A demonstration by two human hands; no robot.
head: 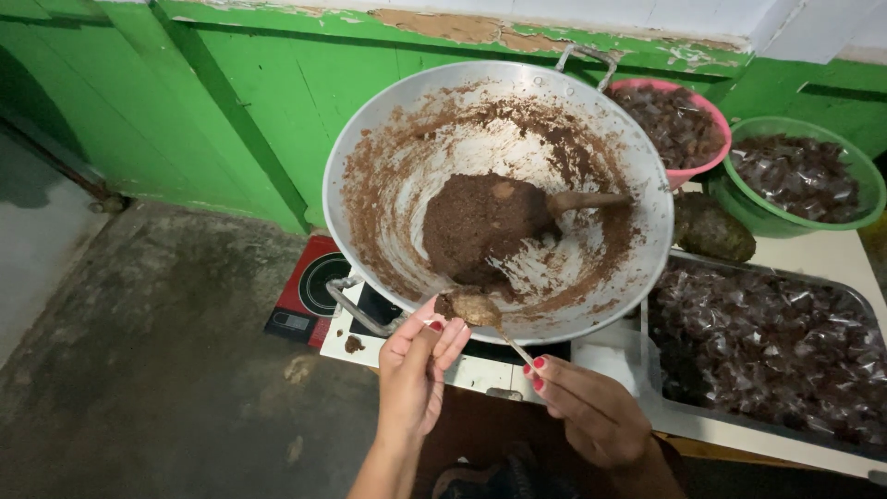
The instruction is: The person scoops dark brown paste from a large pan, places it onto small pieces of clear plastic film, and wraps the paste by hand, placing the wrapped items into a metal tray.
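A large metal wok stands tilted toward me, smeared with brown paste, with a lump of the brown mass and a wooden spatula inside. My right hand holds a metal spoon by its handle, its bowl loaded with brown paste at the wok's near rim. The fingers of my left hand pinch at the paste on the spoon.
A red-and-black induction cooker sits under the wok on a white board. At right are a metal tray, a pink bowl and a green bowl, all holding dark wrapped pieces. Green wall behind, concrete floor at left.
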